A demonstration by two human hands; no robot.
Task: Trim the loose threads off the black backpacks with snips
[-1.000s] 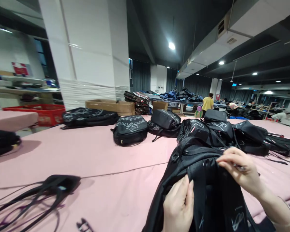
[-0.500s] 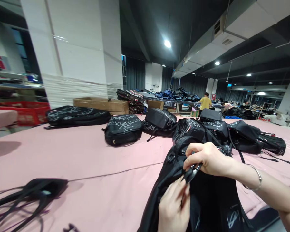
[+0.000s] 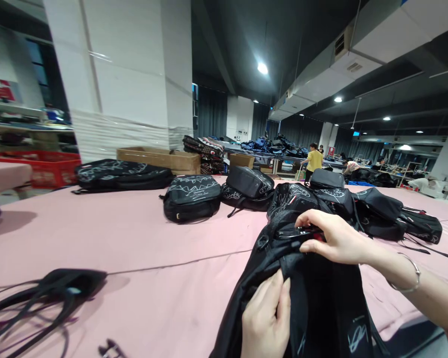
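A black backpack [image 3: 321, 308] with white scribble print lies in front of me, its front end toward the other bags. My left hand [image 3: 267, 313] is closed, thumb and fingertips pinching the fabric along its left edge. In my right hand [image 3: 330, 236] are dark thread snips [image 3: 289, 233], the blades pointing left just above the upper part of the backpack. A round black eyelet-like ring [image 3: 263, 242] shows on the fabric left of the blades. Whether a thread lies in the left fingertips is too small to tell.
Several black backpacks [image 3: 192, 196] stand along the far side of the pink-covered table [image 3: 153, 248]. Black straps and cords [image 3: 56, 298] lie at the left, a small dark object [image 3: 111, 348] at the front edge. Behind are a cardboard box [image 3: 157, 159], a red crate [image 3: 56, 166] and a person [image 3: 314, 160].
My right hand with the snips has moved up and away from my left fingertips, and the blades have swung from pointing down to pointing left. My left hand still pinches the fabric.
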